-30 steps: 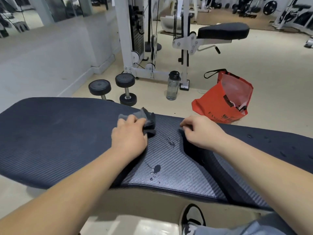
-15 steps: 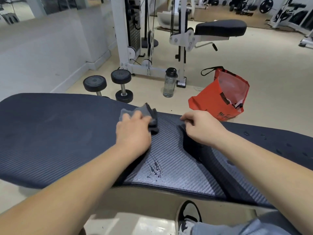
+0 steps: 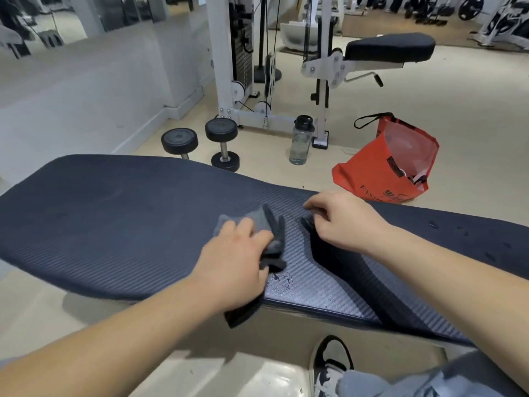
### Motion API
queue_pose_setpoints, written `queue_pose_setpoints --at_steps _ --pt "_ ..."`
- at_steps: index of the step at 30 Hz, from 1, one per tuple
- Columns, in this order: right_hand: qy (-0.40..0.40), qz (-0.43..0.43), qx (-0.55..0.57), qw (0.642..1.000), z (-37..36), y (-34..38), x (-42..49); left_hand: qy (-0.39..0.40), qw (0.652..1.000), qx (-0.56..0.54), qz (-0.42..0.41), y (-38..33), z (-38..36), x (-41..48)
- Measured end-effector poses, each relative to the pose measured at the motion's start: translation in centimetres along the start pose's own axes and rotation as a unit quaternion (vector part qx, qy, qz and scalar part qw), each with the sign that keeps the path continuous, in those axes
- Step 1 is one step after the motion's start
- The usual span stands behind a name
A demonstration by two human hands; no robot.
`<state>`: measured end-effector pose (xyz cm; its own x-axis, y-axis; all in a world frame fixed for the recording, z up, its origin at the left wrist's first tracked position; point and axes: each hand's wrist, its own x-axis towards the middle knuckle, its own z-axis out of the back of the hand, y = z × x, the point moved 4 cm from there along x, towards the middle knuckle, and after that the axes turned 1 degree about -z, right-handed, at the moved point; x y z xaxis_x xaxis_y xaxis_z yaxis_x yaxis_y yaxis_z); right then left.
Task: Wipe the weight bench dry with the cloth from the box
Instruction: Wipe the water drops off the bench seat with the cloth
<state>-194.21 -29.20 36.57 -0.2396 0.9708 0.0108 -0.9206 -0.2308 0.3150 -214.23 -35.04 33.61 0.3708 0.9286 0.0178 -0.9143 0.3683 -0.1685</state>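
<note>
The gray cloth is pressed flat under the left hand on the bench, in the middle of the frame. The right hand holds nothing; its fingers are curled by the gap. Wet drops sit just beside the cloth. They could be missed, or only smeared, if the bunched cloth slips.

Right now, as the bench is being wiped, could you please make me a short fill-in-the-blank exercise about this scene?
1. The left hand presses a grey ____ onto the bench.
2. The bag on the floor is ____ in colour.
3. The water bottle stands on the ____.
4. Water drops lie just beside the ____ hand.

Missing words: cloth; red; floor; left
</note>
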Motion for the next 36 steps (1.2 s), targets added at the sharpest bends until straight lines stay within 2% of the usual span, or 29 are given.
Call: queue_pose_setpoints --at_steps 2,3,4,5,7,9,11,12,14,16,17,18,19,21,23,25,27,28,30,31,33,34,36 --pt "0.009 0.017 0.007 1.000 -0.4 1.2 -0.1 0.030 0.987 -0.042 -0.152 -1.6 -0.5 -2.4" --pt "0.017 0.024 0.012 0.999 -0.7 1.8 -0.2 0.041 0.980 -0.040 -0.192 -1.3 -0.5 -2.5" --pt "0.025 0.029 0.018 0.999 -0.9 2.4 -0.3 0.038 0.981 -0.028 -0.188 -0.2 -0.3 -2.0" --pt "0.032 0.031 0.020 0.999 -1.0 2.8 -0.3 0.026 0.989 -0.010 -0.145 1.2 -0.1 -1.2" --pt "0.047 0.027 0.023 0.998 -1.0 3.2 -0.4 0.007 0.999 0.049 0.010 4.3 0.6 -0.4" --pt "0.051 0.021 0.024 0.998 -1.0 3.4 -0.5 0.008 0.986 0.089 0.138 5.3 1.2 -1.0" --pt "0.050 0.015 0.018 0.998 -1.1 3.4 -0.5 0.020 0.986 0.076 0.148 3.3 1.2 -1.9" --pt "0.051 0.014 0.015 0.998 -1.2 3.4 -0.4 0.027 0.992 0.057 0.107 1.6 0.9 -2.3" --pt "0.055 0.014 0.009 0.998 -1.4 3.5 -0.4 0.033 0.999 -0.007 -0.042 -2.0 0.2 -3.0" --pt "0.051 0.011 0.008 0.999 -1.5 3.4 -0.3 0.050 0.979 -0.026 -0.193 -3.8 -0.2 -2.9" --pt "0.046 0.010 0.010 0.999 -1.4 3.2 -0.3 0.055 0.974 -0.010 -0.218 -3.4 -0.2 -2.3" --pt "0.037 0.010 0.015 0.999 -1.3 3.1 -0.2 0.042 0.979 0.014 -0.197 -2.2 -0.3 -1.3" --pt "0.027 0.012 0.020 0.999 -1.3 3.1 0.0 0.024 0.989 0.034 -0.141 -0.6 0.0 -0.2" --pt "0.005 0.025 0.029 0.999 -1.1 3.2 0.2 0.012 0.997 0.069 0.021 2.4 0.8 1.4" --pt "-0.017 0.035 0.030 0.999 -1.1 3.3 0.3 0.016 0.989 0.082 0.122 3.1 1.0 2.2" --pt "-0.002 0.057 0.034 0.998 -1.4 3.7 0.2 0.032 0.992 0.046 0.109 1.8 0.6 2.5" --pt "0.069 0.104 0.033 0.992 -2.0 4.6 0.0 0.088 0.993 -0.075 0.023 0.3 0.7 2.3" --pt "0.109 0.123 0.025 0.986 -2.1 5.0 -0.3 0.131 0.976 -0.173 -0.005 0.1 1.4 1.9" --pt "0.173 0.131 0.002 0.976 -2.2 5.4 -0.7 0.179 0.930 -0.320 0.003 1.4 3.3 1.3" --pt "0.186 0.141 -0.023 0.972 -2.2 5.7 -0.8 0.159 0.928 -0.337 0.026 2.9 3.9 1.0" --pt "0.206 0.165 -0.117 0.957 -2.4 6.5 -1.1 0.071 0.953 -0.286 0.068 6.2 4.8 0.6" --pt "0.233 0.156 -0.151 0.948 -2.8 6.9 -1.2 0.026 0.967 -0.240 0.083 7.5 5.0 0.4" --pt "0.291 0.126 -0.178 0.932 -4.3 7.6 -1.4 -0.014 0.972 -0.211 0.102 8.9 4.8 0.3"
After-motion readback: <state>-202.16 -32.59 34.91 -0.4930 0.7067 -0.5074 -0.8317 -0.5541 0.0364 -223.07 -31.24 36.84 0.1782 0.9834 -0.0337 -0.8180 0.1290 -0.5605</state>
